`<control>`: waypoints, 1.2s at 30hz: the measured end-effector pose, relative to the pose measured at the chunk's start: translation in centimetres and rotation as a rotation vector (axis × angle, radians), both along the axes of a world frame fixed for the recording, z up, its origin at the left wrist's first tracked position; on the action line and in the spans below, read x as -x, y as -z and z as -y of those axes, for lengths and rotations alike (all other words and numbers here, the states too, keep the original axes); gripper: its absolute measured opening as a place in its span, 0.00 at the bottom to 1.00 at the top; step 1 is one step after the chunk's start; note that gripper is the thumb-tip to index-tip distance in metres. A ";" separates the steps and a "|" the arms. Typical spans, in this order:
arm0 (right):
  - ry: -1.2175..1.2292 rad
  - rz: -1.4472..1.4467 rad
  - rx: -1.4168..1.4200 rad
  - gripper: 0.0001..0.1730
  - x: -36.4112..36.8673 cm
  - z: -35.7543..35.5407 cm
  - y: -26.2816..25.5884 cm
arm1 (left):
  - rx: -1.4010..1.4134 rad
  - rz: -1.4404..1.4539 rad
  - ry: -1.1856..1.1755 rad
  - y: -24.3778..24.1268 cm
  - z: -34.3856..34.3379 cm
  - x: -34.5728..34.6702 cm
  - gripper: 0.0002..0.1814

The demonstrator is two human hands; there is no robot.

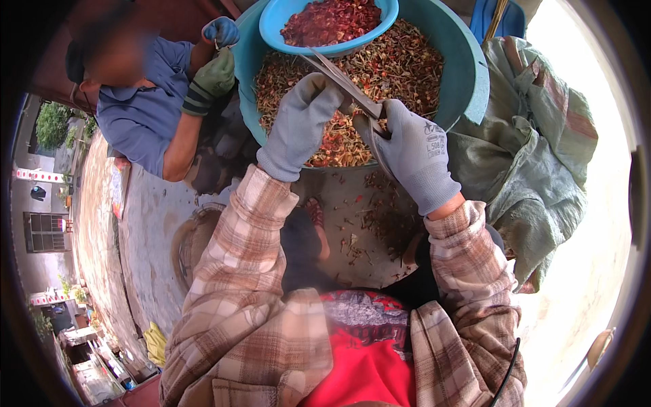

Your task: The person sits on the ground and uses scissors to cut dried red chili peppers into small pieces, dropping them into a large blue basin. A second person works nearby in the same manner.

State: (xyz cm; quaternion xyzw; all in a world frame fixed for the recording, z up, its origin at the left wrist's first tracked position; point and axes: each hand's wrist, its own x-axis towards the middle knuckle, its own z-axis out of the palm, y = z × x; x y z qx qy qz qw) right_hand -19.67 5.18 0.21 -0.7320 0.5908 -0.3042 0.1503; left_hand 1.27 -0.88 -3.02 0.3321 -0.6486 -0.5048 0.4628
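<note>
My right hand [414,147], in a grey coated glove, grips the handles of metal scissors [351,87]; the blades point up and left, a little apart. Close to the blades is my left hand [305,119], in a matching glove, its fingers curled together; whether it pinches anything small cannot be told. Both hands are above a large teal tub [463,76] of dried chili stems and pieces [407,66]. A light-blue plastic basin [277,38] with dark red dried chili pieces [330,23] sits at the tub's far side, partly behind the blade tips.
A co-worker in a blue shirt [137,117] and gloves sits close at the left of the tub. At the right lies a crumpled green woven sack [529,152], with a blue scoop-like object [511,20] beyond. Stems lie scattered on the floor [351,203] below. A woven stool or basket [188,239] is at left.
</note>
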 end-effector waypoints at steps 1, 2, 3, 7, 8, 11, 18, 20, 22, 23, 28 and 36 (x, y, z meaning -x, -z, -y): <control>0.004 0.018 -0.019 0.23 0.0 0.0 0.0 | -0.009 0.005 -0.008 -0.1 -0.1 0.3 0.18; 0.009 0.036 -0.038 0.23 0.0 0.1 0.0 | -0.019 0.010 -0.016 -0.3 -0.1 0.6 0.18; 0.027 0.110 -0.114 0.23 0.0 0.2 -0.1 | -0.018 -0.031 -0.063 -0.7 -0.4 1.0 0.17; 0.137 0.526 -0.078 0.24 0.6 1.5 0.4 | 0.097 -0.038 -0.225 -2.8 -0.7 1.4 0.15; 0.205 0.539 -0.073 0.23 1.7 1.6 0.1 | 0.154 -0.001 -0.258 -3.3 -0.5 1.2 0.14; 0.190 1.261 -0.121 0.23 4.0 2.9 0.6 | 0.420 -0.037 -0.388 -6.1 0.0 1.9 0.10; 0.149 1.470 -0.074 0.23 5.5 4.4 1.1 | 0.786 0.349 -0.583 -10.5 11.5 -2.2 0.17; 0.070 1.482 -0.094 0.23 5.5 4.9 1.3 | 0.730 0.822 -0.518 -8.4 15.2 -5.5 0.22; 0.118 1.444 -0.073 0.23 7.1 4.6 1.5 | 0.592 0.911 -0.408 -5.2 14.5 -2.6 0.23; 0.123 1.438 -0.069 0.23 7.3 4.3 1.5 | 0.526 0.971 -0.365 -4.5 13.1 -1.7 0.24; 0.110 1.510 0.001 0.24 6.8 3.5 0.6 | 0.168 1.052 -0.300 -2.1 8.4 -0.8 0.16; 0.131 1.416 -0.046 0.26 6.2 3.1 0.8 | -0.098 1.539 -0.181 3.4 10.4 1.1 0.19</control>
